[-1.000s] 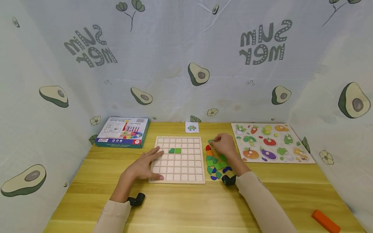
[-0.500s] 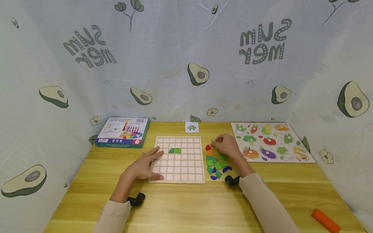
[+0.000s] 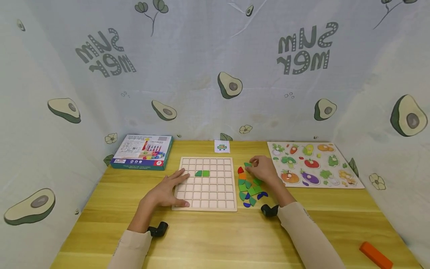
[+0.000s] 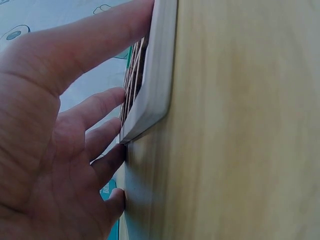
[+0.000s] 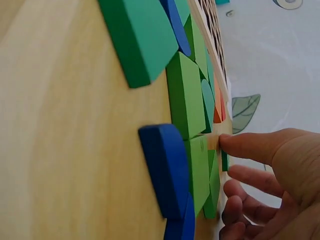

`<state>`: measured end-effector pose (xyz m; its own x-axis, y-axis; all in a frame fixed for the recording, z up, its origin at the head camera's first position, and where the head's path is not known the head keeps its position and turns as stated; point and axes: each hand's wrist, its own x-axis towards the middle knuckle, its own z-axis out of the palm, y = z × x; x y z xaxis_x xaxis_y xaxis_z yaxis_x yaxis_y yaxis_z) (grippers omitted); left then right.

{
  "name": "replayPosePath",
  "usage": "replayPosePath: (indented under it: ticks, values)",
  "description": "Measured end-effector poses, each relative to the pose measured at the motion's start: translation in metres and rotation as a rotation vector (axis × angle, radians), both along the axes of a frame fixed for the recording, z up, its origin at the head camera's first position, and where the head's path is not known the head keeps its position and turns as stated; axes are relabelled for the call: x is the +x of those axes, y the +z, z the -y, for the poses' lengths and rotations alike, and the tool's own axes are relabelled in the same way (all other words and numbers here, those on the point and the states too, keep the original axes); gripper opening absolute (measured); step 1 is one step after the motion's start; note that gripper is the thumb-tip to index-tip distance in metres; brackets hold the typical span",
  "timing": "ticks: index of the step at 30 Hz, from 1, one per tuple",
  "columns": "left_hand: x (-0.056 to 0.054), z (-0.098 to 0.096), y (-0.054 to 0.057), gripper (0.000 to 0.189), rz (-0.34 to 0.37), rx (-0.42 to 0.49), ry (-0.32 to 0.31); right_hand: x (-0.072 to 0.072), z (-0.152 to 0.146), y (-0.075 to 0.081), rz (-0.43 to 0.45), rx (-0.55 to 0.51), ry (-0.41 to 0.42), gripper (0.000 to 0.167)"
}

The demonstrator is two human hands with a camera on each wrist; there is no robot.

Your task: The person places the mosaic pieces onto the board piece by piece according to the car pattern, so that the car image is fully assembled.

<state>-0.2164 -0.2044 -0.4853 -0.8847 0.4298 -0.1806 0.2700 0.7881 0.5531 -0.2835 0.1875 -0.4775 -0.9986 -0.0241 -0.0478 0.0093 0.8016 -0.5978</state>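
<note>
My left hand (image 3: pixel 164 189) rests on the left edge of a wooden grid board (image 3: pixel 205 207), its fingers spread over the frame. The thumb (image 4: pixel 100 37) lies along the near side in the left wrist view. On the grid sit a dark green quarter-round piece (image 3: pixel 199 173) and, beside it, a light green square (image 3: pixel 206 173). Right of the board, my right hand (image 3: pixel 264 169) pinches a green piece (image 3: pixel 248 164) between thumb and index finger, low at the far end of the loose pieces. The right wrist view shows this piece (image 5: pixel 224 161) between the fingertips, mostly hidden.
Loose pieces lie close by: red (image 3: pixel 240 170), orange (image 3: pixel 242 176), several green (image 3: pixel 252 189) and blue (image 3: pixel 246 204). A small pattern card (image 3: pixel 222 146) stands behind the board. A box (image 3: pixel 141 152), a vegetable puzzle (image 3: pixel 315 164) and an orange block (image 3: pixel 375 255) lie farther out.
My right hand has shifted slightly right, and the green piece at its fingertips has moved right with it. The left hand stays on the board.
</note>
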Motion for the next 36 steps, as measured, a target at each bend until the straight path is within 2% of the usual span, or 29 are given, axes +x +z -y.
replayPosePath:
  ticks: [5,9,20,26,36]
  values:
    - [0.000,-0.001,0.000,0.107,-0.001,-0.002,0.001,0.000,-0.001,0.000,-0.014,0.017,0.050,0.034]
    - [-0.001,-0.002,0.000,0.106,0.004,0.002,0.002,0.000,-0.002,0.000,-0.024,0.014,0.053,0.031]
    - [-0.001,-0.001,0.000,0.108,0.004,-0.001,0.003,0.007,-0.001,0.004,-0.039,-0.112,0.057,0.031]
    - [0.000,0.000,-0.002,0.108,0.001,0.007,0.005,0.015,0.006,0.008,-0.071,-0.118,0.070,0.029]
    - [0.000,0.000,-0.001,0.109,-0.009,-0.002,-0.002,0.018,0.028,0.009,-0.052,-0.151,0.079,0.028]
